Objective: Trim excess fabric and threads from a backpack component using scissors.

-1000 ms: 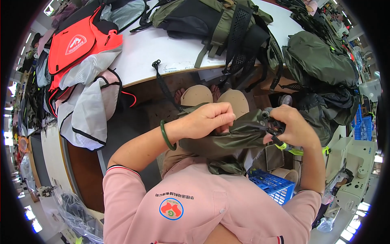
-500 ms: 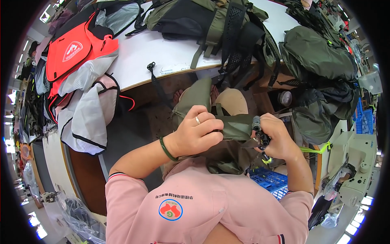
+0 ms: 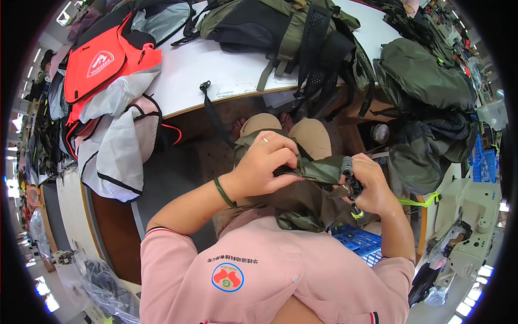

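Over my knees lies a piece of olive-green fabric (image 3: 318, 170), thin and slightly shiny, with folds hanging into my lap. My left hand (image 3: 264, 162), wearing a ring, pinches the bunched fabric between curled fingers. At the other end of that stretch, my right hand (image 3: 371, 181) is closed around a dark, jointed metal hand tool (image 3: 352, 181) with a bit of yellow-green at its lower end. The tool's head sits against the fabric's right edge; its exact kind is hard to make out, and my fingers hide part of its handle.
A white table (image 3: 183, 81) ahead bears green-and-black backpacks (image 3: 270, 32). A red-and-grey bag (image 3: 102, 67) hangs over its left side, and a green bag (image 3: 426, 75) lies at right. A blue crate (image 3: 359, 240) and a sewing machine (image 3: 475, 221) stand at my right.
The fabric flap that stood up between my knees has dropped and is gathered under my left hand. That hand has risen slightly; the right hand still grips the tool.
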Available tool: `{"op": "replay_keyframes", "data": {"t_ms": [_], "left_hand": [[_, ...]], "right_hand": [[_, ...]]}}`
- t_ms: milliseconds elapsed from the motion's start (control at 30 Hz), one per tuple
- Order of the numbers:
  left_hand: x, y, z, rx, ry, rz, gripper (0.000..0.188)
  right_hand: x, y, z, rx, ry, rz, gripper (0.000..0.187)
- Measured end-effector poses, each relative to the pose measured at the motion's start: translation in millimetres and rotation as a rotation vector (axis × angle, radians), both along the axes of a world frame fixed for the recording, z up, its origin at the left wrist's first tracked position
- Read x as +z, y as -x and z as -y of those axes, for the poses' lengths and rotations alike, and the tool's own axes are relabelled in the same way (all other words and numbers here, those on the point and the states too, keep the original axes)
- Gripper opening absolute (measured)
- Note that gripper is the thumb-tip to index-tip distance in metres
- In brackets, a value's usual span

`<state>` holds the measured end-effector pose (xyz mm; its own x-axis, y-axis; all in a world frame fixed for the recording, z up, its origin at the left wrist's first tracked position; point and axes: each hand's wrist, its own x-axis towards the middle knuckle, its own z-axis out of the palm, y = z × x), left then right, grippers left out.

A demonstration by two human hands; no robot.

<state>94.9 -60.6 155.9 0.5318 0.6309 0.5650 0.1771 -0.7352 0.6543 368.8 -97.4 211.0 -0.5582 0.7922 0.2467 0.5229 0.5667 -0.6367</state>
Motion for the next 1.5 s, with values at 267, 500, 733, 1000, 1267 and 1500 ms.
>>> {"op": "replay_keyframes", "data": {"t_ms": [267,500,733,1000,1267,1500], "left_hand": [[-15.9,46.9,-16.4,-0.054,0.121,-0.238,0.014],[-19.7,40.3,-19.6,0.044,-0.176,-0.253,0.018],[17.9,45.7,-9.9,0.162,-0.657,-0.065,0.018],[11.2,44.2,-2.7,-0.029,-0.501,-0.069,0.023],[26.6,39.1,-6.7,-0.187,0.889,0.303,0.02],[22.2,36.7,-7.4,-0.168,1.29,0.469,0.019]], "right_hand": [[1.5,-12.6,5.5,-0.096,0.017,0.014,0.028],[2.5,-15.8,6.9,-0.076,-0.014,0.036,0.029],[-2.5,-26.8,11.6,-0.099,-0.088,0.115,0.027],[-2.5,-25.0,6.8,-0.127,-0.073,0.199,0.028],[33.7,3.1,-14.1,-0.222,-0.36,0.31,0.047],[35.1,4.5,-25.9,-0.205,-0.445,0.47,0.038]]}}
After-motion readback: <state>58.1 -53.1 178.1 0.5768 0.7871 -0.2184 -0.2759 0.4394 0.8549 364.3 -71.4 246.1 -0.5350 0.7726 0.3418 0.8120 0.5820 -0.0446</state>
